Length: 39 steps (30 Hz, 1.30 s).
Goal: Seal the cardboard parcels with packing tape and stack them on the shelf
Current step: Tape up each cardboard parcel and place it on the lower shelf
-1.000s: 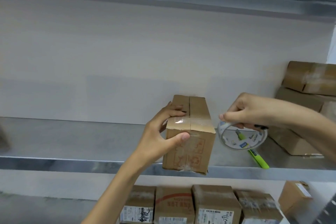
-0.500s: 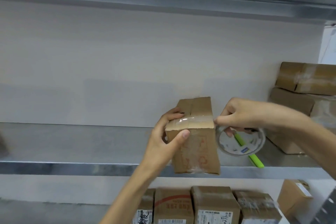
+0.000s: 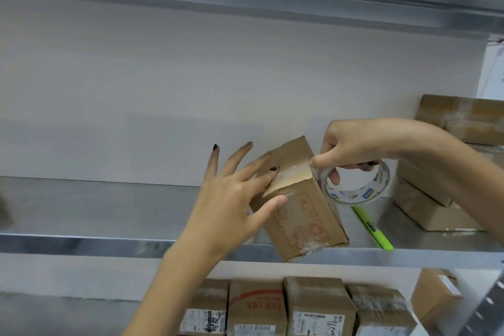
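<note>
Steel shelf (image 3: 81, 244) at centre frame bears our tilted parcel (image 3: 305, 215) at its lip — left hand (image 3: 229, 204) spread on the tape (image 3: 289, 173), right hand (image 3: 354, 144) pinching the roll (image 3: 357, 196) — so we fear a hard tug topples it.

I log on the cardboard parcel (image 3: 297, 215) front a red recycling sign (image 3: 316, 230) and red handling marks too blurred to read; the tape roll (image 3: 354, 195) at its two o'clock shows blue patches and small print, seemingly "deli". At my five o'clock, a barcode label (image 3: 323, 320) bears handwriting beginning "18".
</note>
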{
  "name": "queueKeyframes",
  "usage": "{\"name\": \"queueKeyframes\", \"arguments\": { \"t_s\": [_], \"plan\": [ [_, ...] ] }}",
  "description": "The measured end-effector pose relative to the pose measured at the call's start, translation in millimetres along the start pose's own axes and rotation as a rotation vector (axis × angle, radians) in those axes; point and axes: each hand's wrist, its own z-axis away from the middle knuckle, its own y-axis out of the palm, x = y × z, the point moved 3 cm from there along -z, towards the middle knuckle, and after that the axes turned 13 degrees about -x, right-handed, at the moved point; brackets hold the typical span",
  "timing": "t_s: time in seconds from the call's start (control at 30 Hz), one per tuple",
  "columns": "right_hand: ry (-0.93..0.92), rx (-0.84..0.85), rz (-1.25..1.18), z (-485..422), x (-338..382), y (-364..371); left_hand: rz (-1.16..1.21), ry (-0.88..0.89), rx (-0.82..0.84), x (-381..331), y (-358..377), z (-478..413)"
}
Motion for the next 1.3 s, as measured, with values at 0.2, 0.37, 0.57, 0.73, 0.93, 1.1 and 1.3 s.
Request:
{"name": "queueKeyframes", "arguments": {
  "t_s": [0.2, 0.37, 0.57, 0.73, 0.93, 1.1, 1.3],
  "plan": [
    [-0.036, 0.014, -0.072, -7, 3, 2, 0.432, -0.214, 0.193, -15, 16, -10],
    [-0.097, -0.097, -0.438, -3, -8, -13, 0.657, -0.437, 0.034, 4, 23, 17],
    [-0.278, -0.178, -0.794, -10, -5, 20, 0.822, -0.666, -0.085, 12, 33, 43],
    [-0.305, -0.182, -0.995, -14, 10, 34, 0.763, -0.579, 0.058, 29, 25, 23],
    [-0.423, -0.277, -0.782, -16, 21, 31, 0.750, -0.555, 0.040, 31, 37, 29],
    [-0.448, -0.289, -0.725, -11, 12, 26, 0.761, -0.526, 0.039, 33, 36, 30],
    [-0.443, -0.356, -0.638, -3, -12, 26, 0.767, -0.546, 0.018, 36, 41, 32]
  ]
}}
